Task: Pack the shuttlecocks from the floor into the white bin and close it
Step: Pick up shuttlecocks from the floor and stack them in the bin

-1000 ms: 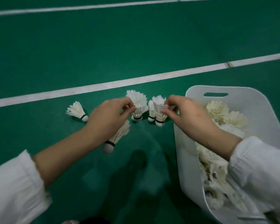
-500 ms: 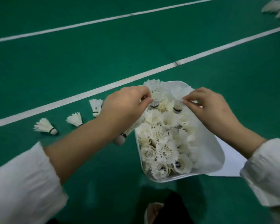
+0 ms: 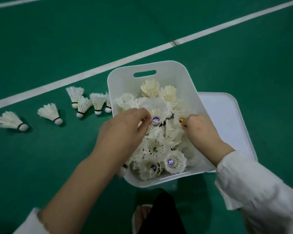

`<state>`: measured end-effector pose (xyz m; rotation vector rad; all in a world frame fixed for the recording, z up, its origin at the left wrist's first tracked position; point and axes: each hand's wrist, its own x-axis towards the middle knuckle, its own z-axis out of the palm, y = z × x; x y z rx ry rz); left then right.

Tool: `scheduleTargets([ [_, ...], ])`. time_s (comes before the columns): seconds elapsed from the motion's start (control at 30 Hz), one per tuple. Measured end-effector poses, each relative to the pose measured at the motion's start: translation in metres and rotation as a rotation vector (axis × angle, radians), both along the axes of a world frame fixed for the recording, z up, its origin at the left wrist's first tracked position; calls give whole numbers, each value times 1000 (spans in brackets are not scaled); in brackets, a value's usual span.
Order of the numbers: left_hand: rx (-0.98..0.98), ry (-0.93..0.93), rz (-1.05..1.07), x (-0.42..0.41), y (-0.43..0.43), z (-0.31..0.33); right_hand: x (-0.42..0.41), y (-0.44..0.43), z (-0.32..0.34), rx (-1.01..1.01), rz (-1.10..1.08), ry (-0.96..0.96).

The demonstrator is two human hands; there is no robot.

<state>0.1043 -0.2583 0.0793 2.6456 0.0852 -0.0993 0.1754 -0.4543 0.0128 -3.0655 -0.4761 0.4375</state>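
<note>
The white bin (image 3: 123, 81) stands on the green floor, heaped with white feather shuttlecocks. My left hand (image 3: 123, 132) is over its left side and pinches a shuttlecock (image 3: 156, 108) with a blue sticker inside its cone. A second shuttlecock lies under that palm, and its cork (image 3: 121, 173) sticks out beside the bin wall. My right hand (image 3: 201, 130) is over the bin's right side, fingers curled on a shuttlecock (image 3: 179, 115) with a gold spot. Several loose shuttlecocks (image 3: 50, 113) lie in a row on the floor left of the bin.
The bin's white lid (image 3: 227, 125) lies flat on the floor, partly under the bin's right side. White court lines (image 3: 91, 70) cross the floor behind the bin. My dark trouser leg and shoe (image 3: 152, 215) are just in front of the bin.
Both hands have carried shuttlecocks from the floor row to above the bin and lowered them onto the heap. The view has swung so the bin is in the centre.
</note>
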Motion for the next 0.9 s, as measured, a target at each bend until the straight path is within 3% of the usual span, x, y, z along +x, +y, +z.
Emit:
scheduleTargets([
  [0.17, 3, 10, -37, 2, -1, -5, -6, 5, 27, -13, -44, 18],
  [0.27, -9, 2, -49, 6, -5, -3, -21, 9, 67, 222, 27, -93],
  [0.37, -40, -32, -78, 11, -13, -1, -30, 22, 84, 394, 144, 62],
  [0.43, -82, -74, -91, 14, -17, 1, -21, 22, 80, 374, 132, 14],
  [0.57, -262, -75, -10, 17, -17, 9, 19, 12, 79, 292, -46, -257],
  [0.7, -240, -121, 37, 18, -3, 12, 43, 21, 62, -2, 0, -196],
  [0.9, -120, -177, -6, 20, 23, 5, 50, 37, 28, -3, -86, 30],
])
